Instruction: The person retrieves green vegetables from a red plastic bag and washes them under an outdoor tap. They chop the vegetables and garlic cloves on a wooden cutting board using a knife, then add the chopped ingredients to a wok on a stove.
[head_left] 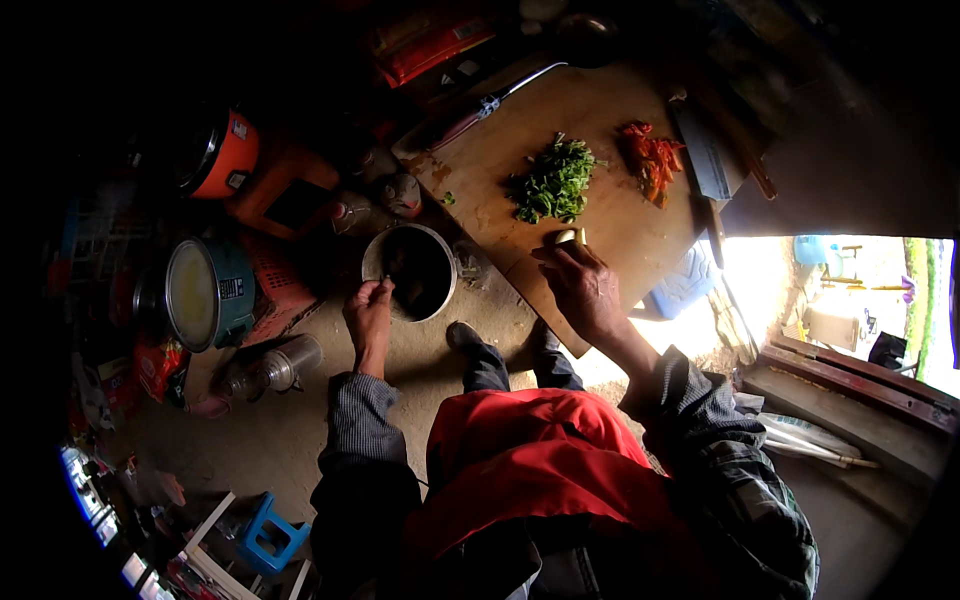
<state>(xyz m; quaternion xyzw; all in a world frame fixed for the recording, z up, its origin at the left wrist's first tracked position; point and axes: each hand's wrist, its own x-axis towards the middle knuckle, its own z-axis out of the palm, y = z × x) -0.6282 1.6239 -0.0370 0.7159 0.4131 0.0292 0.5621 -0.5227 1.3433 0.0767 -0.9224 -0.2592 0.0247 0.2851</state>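
My left hand [367,315] is closed at the near-left rim of a metal pot [445,255] with a dark inside; what its fingertips hold is too small to make out. My right hand [585,290] grips pale vegetable pieces [568,238] on the wooden cutting board [470,180]. Chopped greens [555,185] and sliced red peppers [652,160] lie beyond it. A cleaver [700,150] rests at the board's right, and a long utensil [495,100] along the far side.
An orange cooker [225,160], a lidded green pot [200,295] and a red basket [275,285] stand at left, with metal canisters [290,365] below. A blue stool [275,530] is at lower left. A bright doorway with a wooden sill [850,375] is at right.
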